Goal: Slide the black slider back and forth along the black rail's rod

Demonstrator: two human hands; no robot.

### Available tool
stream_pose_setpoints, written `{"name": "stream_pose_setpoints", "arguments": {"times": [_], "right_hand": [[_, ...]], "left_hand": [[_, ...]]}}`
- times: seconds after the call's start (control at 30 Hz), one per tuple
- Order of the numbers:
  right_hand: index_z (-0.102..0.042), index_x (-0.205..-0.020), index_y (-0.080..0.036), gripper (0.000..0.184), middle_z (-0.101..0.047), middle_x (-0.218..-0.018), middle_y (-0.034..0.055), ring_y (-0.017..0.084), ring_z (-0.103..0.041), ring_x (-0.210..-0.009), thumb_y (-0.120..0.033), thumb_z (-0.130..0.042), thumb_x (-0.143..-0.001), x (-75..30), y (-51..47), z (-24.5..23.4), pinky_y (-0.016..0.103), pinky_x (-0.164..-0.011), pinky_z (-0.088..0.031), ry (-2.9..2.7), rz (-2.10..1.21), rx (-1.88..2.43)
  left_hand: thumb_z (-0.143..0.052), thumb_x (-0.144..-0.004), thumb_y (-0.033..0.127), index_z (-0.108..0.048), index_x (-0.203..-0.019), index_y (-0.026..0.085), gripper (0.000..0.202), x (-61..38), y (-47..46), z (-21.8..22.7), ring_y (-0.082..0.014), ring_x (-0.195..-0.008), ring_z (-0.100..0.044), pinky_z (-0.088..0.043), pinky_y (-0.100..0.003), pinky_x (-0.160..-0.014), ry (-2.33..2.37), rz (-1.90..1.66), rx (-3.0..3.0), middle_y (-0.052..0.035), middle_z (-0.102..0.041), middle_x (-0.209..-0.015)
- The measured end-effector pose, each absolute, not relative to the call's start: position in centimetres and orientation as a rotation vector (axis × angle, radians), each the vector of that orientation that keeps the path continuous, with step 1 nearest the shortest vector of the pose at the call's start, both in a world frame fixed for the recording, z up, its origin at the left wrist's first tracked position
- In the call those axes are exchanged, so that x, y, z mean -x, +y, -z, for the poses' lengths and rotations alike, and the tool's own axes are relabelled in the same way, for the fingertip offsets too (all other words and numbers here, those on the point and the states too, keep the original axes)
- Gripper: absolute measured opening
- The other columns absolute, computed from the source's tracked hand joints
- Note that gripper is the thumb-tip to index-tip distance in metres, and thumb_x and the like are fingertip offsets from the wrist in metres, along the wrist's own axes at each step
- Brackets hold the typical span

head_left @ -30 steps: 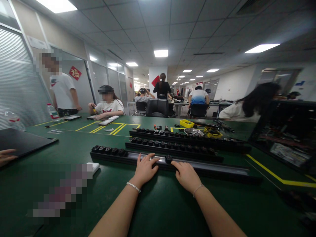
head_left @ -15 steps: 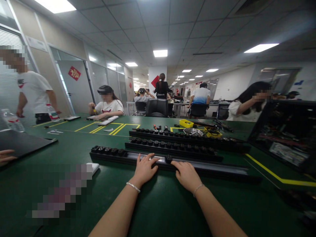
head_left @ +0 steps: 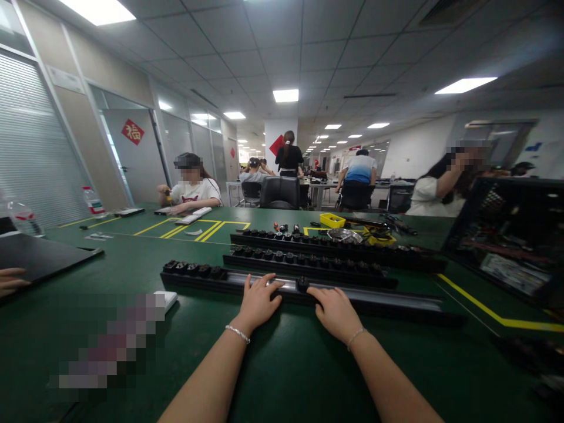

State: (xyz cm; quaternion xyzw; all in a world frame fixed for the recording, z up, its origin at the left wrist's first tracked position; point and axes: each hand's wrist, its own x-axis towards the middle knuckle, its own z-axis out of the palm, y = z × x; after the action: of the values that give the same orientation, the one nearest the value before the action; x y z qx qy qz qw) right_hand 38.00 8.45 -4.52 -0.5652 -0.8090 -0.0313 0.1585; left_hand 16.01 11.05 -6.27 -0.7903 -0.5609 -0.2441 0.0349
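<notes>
A long black rail with a shiny grey channel lies across the green table before me. Several black socket-like modules sit at its left end. One single black module is in the channel, between my hands. My left hand rests on the rail left of that module, fingers spread over the channel. My right hand lies at the rail's front edge, its index fingertip against or very near the module's right side. The other fingers rest along the rail, and neither hand grasps anything.
Behind stand two more black rails filled with modules. A yellow tray and a metal bowl are farther back. An open black computer case stands at right. Another person's hand is at far left; a person sits opposite.
The single module and my right hand have shifted very slightly to the right. My left hand stays in place. The person walking at the far left has gone out of view.
</notes>
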Motion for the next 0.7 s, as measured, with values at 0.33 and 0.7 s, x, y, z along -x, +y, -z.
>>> {"name": "stream_pose_setpoints", "arguments": {"times": [0.33,0.7], "right_hand": [[-0.052,-0.118,-0.026,0.044,-0.062,-0.102,0.0041,0.017,-0.051,-0.098,-0.017,-0.041,-0.077,-38.1,8.68,4.7,0.03,-0.089,-0.029,-2.314,0.066,1.602],[-0.053,-0.116,-0.025,0.042,-0.063,-0.104,0.0039,0.016,-0.052,-0.098,-0.018,-0.04,-0.077,-38.49,8.75,4.72,0.03,-0.09,-0.03,-2.309,0.053,1.598]], "left_hand": [[-0.048,-0.079,0.038,-0.053,-0.11,0.039,0.031,-16.02,11.16,6.29,-0.0197,-0.114,-0.045,-0.005,-0.054,-0.106,-1.724,0.751,2.44,0.0034,-0.046,-0.13],[-0.048,-0.079,0.038,-0.053,-0.109,0.04,0.031,-15.97,11.15,6.27,-0.0196,-0.114,-0.046,-0.006,-0.054,-0.106,-1.709,0.776,2.443,0.0035,-0.047,-0.128]]}}
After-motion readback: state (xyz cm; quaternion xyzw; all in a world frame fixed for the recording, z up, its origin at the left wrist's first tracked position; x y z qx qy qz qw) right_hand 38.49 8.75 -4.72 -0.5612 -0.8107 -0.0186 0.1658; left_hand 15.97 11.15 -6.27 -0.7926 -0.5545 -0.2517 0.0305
